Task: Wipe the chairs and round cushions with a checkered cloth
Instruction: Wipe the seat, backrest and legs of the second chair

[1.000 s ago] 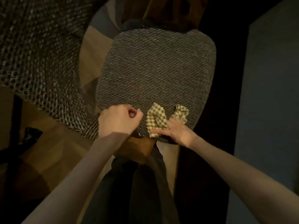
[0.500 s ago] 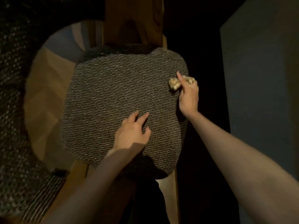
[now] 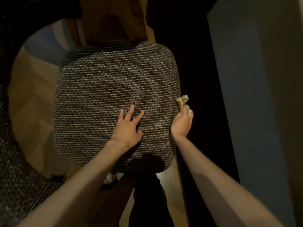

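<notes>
Overhead, looking down in dim light. Woven grey-brown cushion [image 3: 114,95], squarish with rounded corners, fills the middle of the view and sits on a wooden chair [image 3: 113,22] whose timber shows past the cushion's far edge at 12 o'clock. Left hand [image 3: 127,126] lies flat on the cushion toward 5 o'clock of its centre, palm down, fingers [image 3: 131,112] straight and spread, thumb out to the side, holding nothing. Right hand [image 3: 181,123] is at the cushion's rim at about 4 o'clock, its fingers curled round a bunched checkered cloth [image 3: 182,101]. The cloth, pale yellow-green check, sticks out above the knuckles and touches the cushion's side edge; most of it is hidden inside the grip. Both forearms are bare and come in from 6 o'clock. Tan floor [image 3: 29,99] shows at 9 o'clock of the cushion. A second woven cushion [image 3: 14,177] of the same weave curves along the frame's edge from 7 to 10 o'clock, blurred. A tall blue-grey panel [image 3: 246,95] stands at 3 o'clock, well apart from the cloth, with deep shadow between them.
</notes>
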Action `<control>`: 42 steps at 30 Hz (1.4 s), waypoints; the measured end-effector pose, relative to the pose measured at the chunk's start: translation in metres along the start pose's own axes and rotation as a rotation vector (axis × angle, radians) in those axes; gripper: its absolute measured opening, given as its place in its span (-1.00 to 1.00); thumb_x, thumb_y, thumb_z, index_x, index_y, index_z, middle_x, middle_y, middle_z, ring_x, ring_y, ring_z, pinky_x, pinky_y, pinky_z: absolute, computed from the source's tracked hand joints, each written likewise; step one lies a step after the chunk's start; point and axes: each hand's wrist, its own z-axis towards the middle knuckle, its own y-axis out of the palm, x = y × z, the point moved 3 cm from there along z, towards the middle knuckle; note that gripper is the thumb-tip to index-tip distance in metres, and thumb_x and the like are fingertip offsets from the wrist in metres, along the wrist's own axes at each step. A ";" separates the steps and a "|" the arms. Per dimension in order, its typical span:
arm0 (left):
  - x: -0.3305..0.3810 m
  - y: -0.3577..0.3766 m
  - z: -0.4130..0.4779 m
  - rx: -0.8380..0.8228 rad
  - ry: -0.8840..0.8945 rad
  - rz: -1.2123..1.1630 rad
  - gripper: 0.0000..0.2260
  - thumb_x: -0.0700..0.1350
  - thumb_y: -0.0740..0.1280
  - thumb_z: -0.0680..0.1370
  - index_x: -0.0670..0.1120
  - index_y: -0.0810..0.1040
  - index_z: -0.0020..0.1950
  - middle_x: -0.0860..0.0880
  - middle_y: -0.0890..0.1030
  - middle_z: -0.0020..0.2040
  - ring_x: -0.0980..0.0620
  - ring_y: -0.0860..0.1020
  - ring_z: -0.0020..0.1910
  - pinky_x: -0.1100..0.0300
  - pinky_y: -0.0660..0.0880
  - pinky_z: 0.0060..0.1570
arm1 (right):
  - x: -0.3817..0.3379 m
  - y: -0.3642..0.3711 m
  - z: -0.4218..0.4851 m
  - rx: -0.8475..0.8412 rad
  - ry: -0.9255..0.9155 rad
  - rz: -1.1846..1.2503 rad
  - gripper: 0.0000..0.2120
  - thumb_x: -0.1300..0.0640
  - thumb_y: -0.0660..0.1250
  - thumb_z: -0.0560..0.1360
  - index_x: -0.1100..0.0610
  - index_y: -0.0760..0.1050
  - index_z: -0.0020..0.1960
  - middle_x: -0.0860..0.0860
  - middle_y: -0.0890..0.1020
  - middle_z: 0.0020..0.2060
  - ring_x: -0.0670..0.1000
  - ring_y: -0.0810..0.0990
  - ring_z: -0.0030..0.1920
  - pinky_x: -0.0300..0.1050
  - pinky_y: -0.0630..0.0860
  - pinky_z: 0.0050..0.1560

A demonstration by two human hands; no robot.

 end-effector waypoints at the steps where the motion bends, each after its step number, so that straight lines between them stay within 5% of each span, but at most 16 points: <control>1: -0.001 0.000 -0.003 -0.024 0.000 0.010 -0.41 0.01 0.18 0.59 0.16 -0.06 0.54 0.01 -0.20 0.55 -0.16 -0.21 0.52 0.01 -0.10 0.48 | 0.004 -0.002 -0.019 -0.006 0.008 -0.005 -0.56 0.27 0.09 0.59 0.11 0.28 0.47 0.20 0.41 0.23 0.14 0.44 0.19 -0.10 0.31 0.24; 7: -0.011 -0.016 -0.043 -0.169 0.049 0.030 -0.42 0.05 0.15 0.61 0.13 -0.09 0.54 -0.17 0.33 0.44 -0.15 0.34 0.38 0.07 0.28 0.34 | 0.017 -0.016 -0.101 -0.194 0.067 -0.062 -0.49 0.24 0.07 0.62 0.05 0.08 0.54 0.20 0.39 0.28 0.14 0.40 0.19 -0.22 0.18 0.19; 12: -0.028 -0.051 -0.124 0.067 0.185 0.097 -0.55 0.02 0.14 0.61 0.13 0.15 0.51 -0.13 0.54 0.24 -0.16 0.55 0.05 0.03 0.50 -0.02 | 0.000 -0.058 -0.165 -0.431 0.139 0.266 -0.62 0.17 0.10 0.64 0.12 0.31 0.45 0.08 0.40 0.38 0.07 0.37 0.35 -0.35 0.25 0.07; 17: -0.054 -0.076 -0.209 0.307 0.283 0.171 -0.64 -0.01 0.15 0.61 0.02 0.36 0.41 -0.10 0.56 0.21 -0.13 0.53 0.16 -0.02 0.50 0.05 | -0.039 -0.102 -0.228 -0.387 0.023 0.337 -0.68 0.09 0.14 0.62 0.08 0.44 0.34 -0.04 0.52 0.08 -0.04 0.48 0.10 -0.22 0.37 -0.03; 20: -0.078 -0.080 -0.239 0.354 0.331 0.212 -0.66 0.03 0.14 0.61 -0.01 0.46 0.34 -0.06 0.58 0.20 -0.08 0.54 0.15 0.01 0.48 0.09 | -0.051 -0.098 -0.261 -0.437 -0.061 0.235 -0.64 0.13 0.15 0.62 0.13 0.38 0.40 0.07 0.46 0.27 0.04 0.41 0.27 -0.29 0.26 0.10; 22: -0.093 -0.076 -0.252 0.316 0.361 0.219 -0.63 0.12 0.11 0.61 0.02 0.46 0.33 -0.04 0.59 0.19 -0.05 0.53 0.16 0.02 0.46 0.13 | -0.053 -0.084 -0.280 -0.546 0.021 0.254 -0.64 0.17 0.13 0.63 0.21 0.37 0.40 0.11 0.44 0.33 0.08 0.37 0.35 -0.31 0.25 0.15; 24: -0.104 -0.064 -0.257 0.213 0.364 0.283 -0.55 0.22 0.05 0.57 0.08 0.39 0.38 -0.02 0.56 0.23 -0.05 0.50 0.21 -0.02 0.42 0.19 | -0.053 -0.071 -0.292 -0.591 0.125 0.330 -0.68 0.18 0.10 0.63 0.26 0.44 0.31 0.16 0.45 0.30 0.15 0.38 0.33 -0.12 0.28 0.27; 27: -0.114 -0.040 -0.253 0.036 0.335 0.394 -0.49 0.29 0.01 0.54 0.15 0.23 0.46 0.00 0.45 0.33 -0.06 0.38 0.32 -0.10 0.26 0.33 | -0.059 -0.073 -0.307 -0.535 0.002 0.282 -0.70 0.12 0.08 0.64 0.20 0.54 0.15 0.04 0.37 0.23 0.05 0.24 0.25 -0.10 0.22 0.22; 31: -0.117 -0.029 -0.244 0.059 0.329 0.434 -0.43 0.29 0.05 0.51 0.08 0.25 0.47 -0.02 0.45 0.34 -0.07 0.35 0.34 -0.03 0.14 0.40 | -0.044 -0.067 -0.303 -0.495 -0.002 0.351 -0.70 0.13 0.09 0.64 0.23 0.56 0.05 0.02 0.41 0.07 0.03 0.22 0.18 -0.24 0.14 0.00; 36: -0.115 -0.021 -0.232 0.053 0.279 0.395 -0.25 0.48 -0.15 0.33 0.16 0.33 0.38 0.07 0.47 0.30 -0.02 0.35 0.34 -0.21 0.03 0.39 | -0.010 -0.026 -0.271 -0.597 0.218 0.283 -0.70 -0.02 0.06 0.61 0.04 0.52 -0.10 0.03 0.36 0.19 0.07 0.22 0.28 -0.12 0.09 0.25; 39: -0.110 -0.017 -0.225 0.050 0.270 0.384 -0.25 0.51 -0.07 0.28 0.19 0.37 0.33 0.11 0.50 0.25 -0.01 0.40 0.30 -0.31 0.03 0.35 | 0.000 -0.008 -0.256 -0.659 0.313 0.221 -0.69 -0.11 0.05 0.56 -0.01 0.52 -0.06 0.08 0.37 0.23 0.10 0.27 0.26 -0.05 0.08 0.32; 42: -0.106 -0.017 -0.223 0.029 0.254 0.360 -0.24 0.51 -0.08 0.23 0.19 0.40 0.30 0.12 0.51 0.22 0.00 0.42 0.28 -0.36 0.04 0.33 | -0.027 -0.035 -0.269 -0.678 0.280 0.352 -0.77 0.08 0.16 0.61 0.18 0.51 0.08 0.04 0.29 0.20 -0.01 0.21 0.19 -0.28 0.13 -0.01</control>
